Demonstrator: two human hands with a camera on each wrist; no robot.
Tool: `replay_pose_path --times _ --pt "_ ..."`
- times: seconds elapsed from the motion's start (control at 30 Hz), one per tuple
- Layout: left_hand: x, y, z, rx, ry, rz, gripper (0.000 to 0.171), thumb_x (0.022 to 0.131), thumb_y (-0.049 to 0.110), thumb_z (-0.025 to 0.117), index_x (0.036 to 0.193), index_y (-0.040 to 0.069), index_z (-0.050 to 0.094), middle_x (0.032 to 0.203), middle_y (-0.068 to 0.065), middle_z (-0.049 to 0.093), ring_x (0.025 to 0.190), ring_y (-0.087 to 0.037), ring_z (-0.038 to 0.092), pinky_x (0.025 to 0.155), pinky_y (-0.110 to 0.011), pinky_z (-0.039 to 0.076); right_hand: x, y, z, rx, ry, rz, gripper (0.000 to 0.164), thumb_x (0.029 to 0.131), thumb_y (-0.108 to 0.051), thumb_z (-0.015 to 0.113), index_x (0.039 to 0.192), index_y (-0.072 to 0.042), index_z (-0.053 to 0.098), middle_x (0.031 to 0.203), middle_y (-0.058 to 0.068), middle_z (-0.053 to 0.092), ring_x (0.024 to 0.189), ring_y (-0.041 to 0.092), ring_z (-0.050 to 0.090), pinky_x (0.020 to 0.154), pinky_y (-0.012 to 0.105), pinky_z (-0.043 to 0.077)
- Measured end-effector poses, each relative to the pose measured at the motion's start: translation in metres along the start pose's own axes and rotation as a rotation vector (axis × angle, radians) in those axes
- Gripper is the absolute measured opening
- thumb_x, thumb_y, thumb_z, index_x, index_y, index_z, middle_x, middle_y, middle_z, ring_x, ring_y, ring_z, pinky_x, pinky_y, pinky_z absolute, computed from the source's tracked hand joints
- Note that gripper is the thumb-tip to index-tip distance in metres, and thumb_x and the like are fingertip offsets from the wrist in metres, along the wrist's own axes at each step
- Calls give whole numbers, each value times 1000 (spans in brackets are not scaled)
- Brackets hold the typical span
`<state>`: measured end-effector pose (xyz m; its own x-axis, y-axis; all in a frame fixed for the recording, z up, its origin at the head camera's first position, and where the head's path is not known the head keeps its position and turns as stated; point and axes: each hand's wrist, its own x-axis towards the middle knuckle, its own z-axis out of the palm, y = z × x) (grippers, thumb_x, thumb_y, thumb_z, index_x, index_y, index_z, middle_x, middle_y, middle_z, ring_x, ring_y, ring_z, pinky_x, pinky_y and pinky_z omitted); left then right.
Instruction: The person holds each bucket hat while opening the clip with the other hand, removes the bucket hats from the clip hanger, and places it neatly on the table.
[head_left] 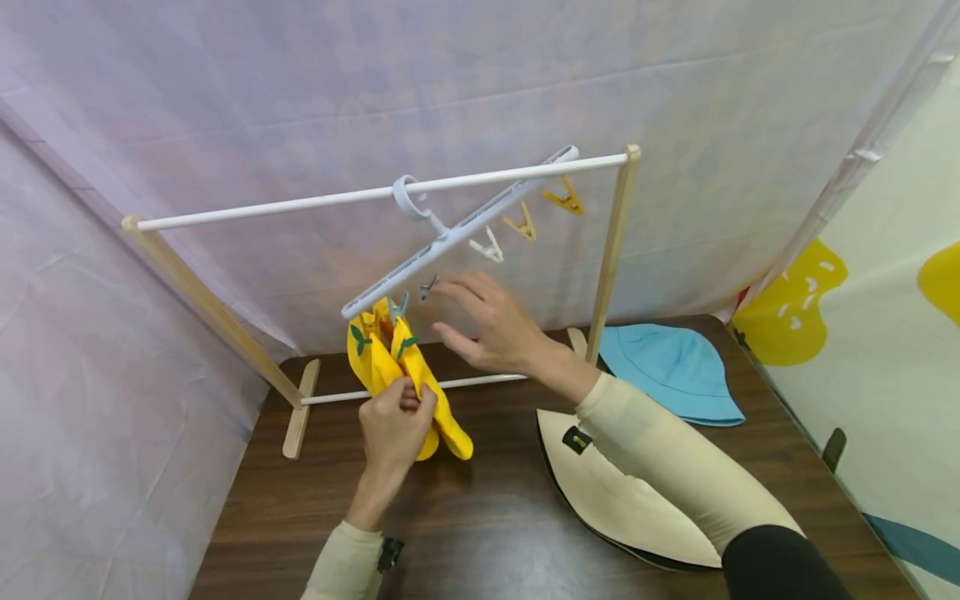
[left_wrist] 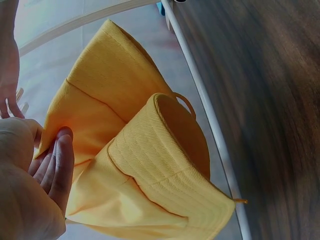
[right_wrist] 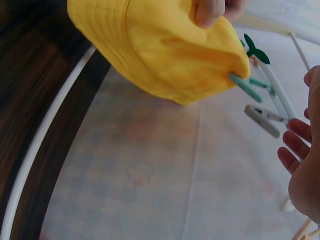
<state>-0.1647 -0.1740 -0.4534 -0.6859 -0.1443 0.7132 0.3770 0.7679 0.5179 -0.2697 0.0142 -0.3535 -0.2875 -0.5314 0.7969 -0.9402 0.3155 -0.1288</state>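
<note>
A yellow bucket hat [head_left: 442,412] with green leaf shapes hangs folded below the left end of a pale hanger [head_left: 465,227]. My left hand [head_left: 397,425] pinches the hat's fabric between thumb and fingers; the left wrist view shows the grip on the yellow cloth [left_wrist: 135,165]. A green clip [right_wrist: 245,87] bites the hat near its leaf. Beside a grey clip [right_wrist: 262,120] is my right hand [head_left: 495,325], its fingers loosely bent and holding nothing. That hand appears at the right edge of the right wrist view, a small gap from the grey clip.
The hanger hooks over the white bar [head_left: 300,202] of a wooden-legged rack. White [head_left: 489,247], tan [head_left: 522,223] and yellow [head_left: 566,198] clips dangle along its right half. On the brown table [head_left: 480,517] lie a cream hat [head_left: 622,500], under my right forearm, and a blue bucket hat [head_left: 667,371].
</note>
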Motion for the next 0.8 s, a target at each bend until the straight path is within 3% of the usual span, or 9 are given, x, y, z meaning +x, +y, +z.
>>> replay_pose_path --times 0.27,0.8 --pt "-1 -1 2 -14 11 4 10 83 12 73 75 6 72 62 -4 74 52 -13 70 50 -23 56 1 -10 18 -6 -54 102 47 95 -31 71 132 -3 64 127 11 69 118 25 64 102 36 54" --pt "-3 2 3 -9 5 13 9 82 9 75 75 4 72 62 -6 74 51 -13 70 49 -25 56 15 -15 47 28 0 343 34 95 -31 73 114 -3 71 99 9 76 85 23 71 73 30 57"
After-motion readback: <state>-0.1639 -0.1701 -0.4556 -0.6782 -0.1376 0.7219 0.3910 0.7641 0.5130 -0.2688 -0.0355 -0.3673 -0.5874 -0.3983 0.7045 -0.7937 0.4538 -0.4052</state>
